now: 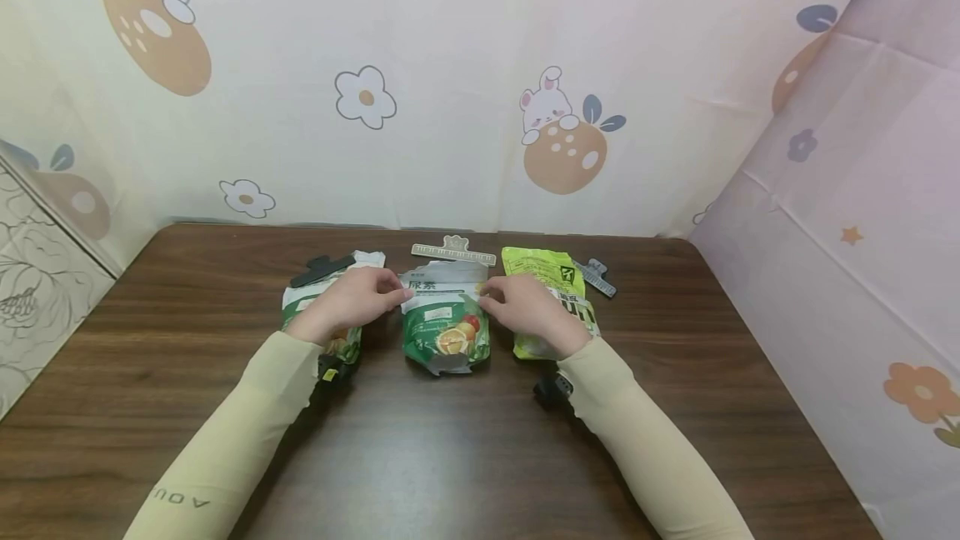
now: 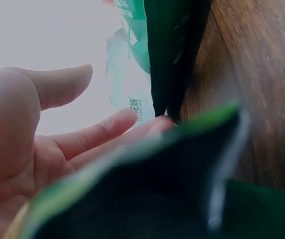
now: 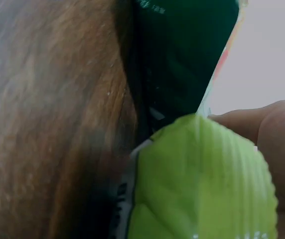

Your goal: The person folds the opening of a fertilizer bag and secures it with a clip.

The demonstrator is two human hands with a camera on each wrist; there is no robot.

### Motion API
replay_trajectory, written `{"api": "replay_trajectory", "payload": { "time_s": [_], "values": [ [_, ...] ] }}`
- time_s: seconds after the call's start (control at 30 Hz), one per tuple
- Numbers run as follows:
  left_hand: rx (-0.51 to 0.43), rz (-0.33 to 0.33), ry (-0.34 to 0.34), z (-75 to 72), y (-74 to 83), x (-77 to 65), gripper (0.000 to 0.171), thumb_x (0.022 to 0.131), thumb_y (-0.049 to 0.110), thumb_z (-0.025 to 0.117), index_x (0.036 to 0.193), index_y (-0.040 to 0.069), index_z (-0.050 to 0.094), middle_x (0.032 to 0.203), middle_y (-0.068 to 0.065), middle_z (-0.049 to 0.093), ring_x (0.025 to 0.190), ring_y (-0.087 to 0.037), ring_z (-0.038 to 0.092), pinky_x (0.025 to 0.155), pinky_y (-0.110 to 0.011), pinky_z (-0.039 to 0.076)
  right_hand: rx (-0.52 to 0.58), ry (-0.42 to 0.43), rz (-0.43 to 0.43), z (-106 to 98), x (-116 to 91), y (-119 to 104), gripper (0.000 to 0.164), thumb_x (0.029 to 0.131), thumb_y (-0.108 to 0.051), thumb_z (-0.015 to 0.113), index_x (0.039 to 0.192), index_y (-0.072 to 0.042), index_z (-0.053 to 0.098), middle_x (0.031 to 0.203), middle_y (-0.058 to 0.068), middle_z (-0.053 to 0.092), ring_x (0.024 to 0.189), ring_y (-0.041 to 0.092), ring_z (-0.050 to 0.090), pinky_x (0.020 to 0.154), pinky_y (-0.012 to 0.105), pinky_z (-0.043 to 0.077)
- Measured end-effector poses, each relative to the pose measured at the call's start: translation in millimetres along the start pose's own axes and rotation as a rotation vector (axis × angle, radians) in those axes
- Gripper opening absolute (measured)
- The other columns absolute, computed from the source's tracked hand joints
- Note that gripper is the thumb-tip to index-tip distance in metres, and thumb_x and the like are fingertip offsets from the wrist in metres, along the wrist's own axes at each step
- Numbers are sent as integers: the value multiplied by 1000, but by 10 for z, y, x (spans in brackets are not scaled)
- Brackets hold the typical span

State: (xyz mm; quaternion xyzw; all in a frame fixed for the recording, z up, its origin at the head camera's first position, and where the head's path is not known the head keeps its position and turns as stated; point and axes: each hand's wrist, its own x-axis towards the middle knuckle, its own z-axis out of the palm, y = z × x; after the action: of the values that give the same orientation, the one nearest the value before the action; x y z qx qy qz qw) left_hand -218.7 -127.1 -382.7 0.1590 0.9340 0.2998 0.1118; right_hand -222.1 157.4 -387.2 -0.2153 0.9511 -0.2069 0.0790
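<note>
A green-and-white fruit-print pouch (image 1: 445, 319) lies between the two hands, its silvery top edge away from me. Beside its upper left edge is my left hand (image 1: 356, 302); the left wrist view shows the thumb apart from extended fingers (image 2: 90, 137), whose tips touch the pouch. At the opposite edge, my right hand (image 1: 528, 311) has its thumb (image 3: 237, 122) near the pouch, while its other fingers are mostly hidden in the right wrist view. Partly under the left hand sits another green-and-white pouch (image 1: 298, 297). A lime-green pouch (image 1: 543, 265) lies partly beneath the right hand.
A black clip (image 1: 322, 270) lies at the left pouch's top. Behind the middle pouch is a pale clip (image 1: 453, 251), and a grey clip (image 1: 596, 277) lies right of the lime pouch. The brown table (image 1: 420, 457) meets a patterned curtain (image 1: 450, 148) at the back.
</note>
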Motion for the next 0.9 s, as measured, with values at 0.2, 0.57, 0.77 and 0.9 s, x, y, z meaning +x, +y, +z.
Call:
{"api": "replay_trajectory", "payload": {
  "time_s": [0.2, 0.57, 0.77, 0.9],
  "values": [
    [-163, -34, -50, -27, -49, -30, 45, 99, 47, 57, 120, 8, 65, 110, -7, 67, 102, -24, 61, 91, -47, 47, 82, -1, 20, 15, 5, 25, 30, 100, -30, 60, 120, -9, 70, 108, 3, 71, 93, 18, 62, 88, 41, 50],
    [-302, -63, -106, -102, -79, 8, 56, 101, 49, 53, 128, 0, 59, 113, -10, 68, 106, -26, 64, 96, -48, 45, 258, -37, 82, -70, -3, 67, 33, 102, -32, 57, 116, -7, 73, 95, 5, 70, 77, 18, 58, 74, 36, 48],
    [-393, -96, -95, -123, -83, 29, 58, 102, 48, 53, 132, -2, 56, 116, -13, 69, 110, -27, 65, 92, -42, 49, 374, -12, 143, -89, -7, 69, 32, 102, -31, 57, 115, -6, 73, 94, 8, 71, 88, 24, 63, 79, 38, 49],
    [-483, -114, -89, -147, -81, 20, 64, 101, 44, 55, 141, -5, 45, 117, -16, 69, 111, -29, 65, 86, -39, 51, 475, 36, 156, -94, -12, 63, 28, 101, -28, 58, 111, -6, 71, 95, 10, 72, 91, 29, 66, 77, 37, 50]
  ]
}}
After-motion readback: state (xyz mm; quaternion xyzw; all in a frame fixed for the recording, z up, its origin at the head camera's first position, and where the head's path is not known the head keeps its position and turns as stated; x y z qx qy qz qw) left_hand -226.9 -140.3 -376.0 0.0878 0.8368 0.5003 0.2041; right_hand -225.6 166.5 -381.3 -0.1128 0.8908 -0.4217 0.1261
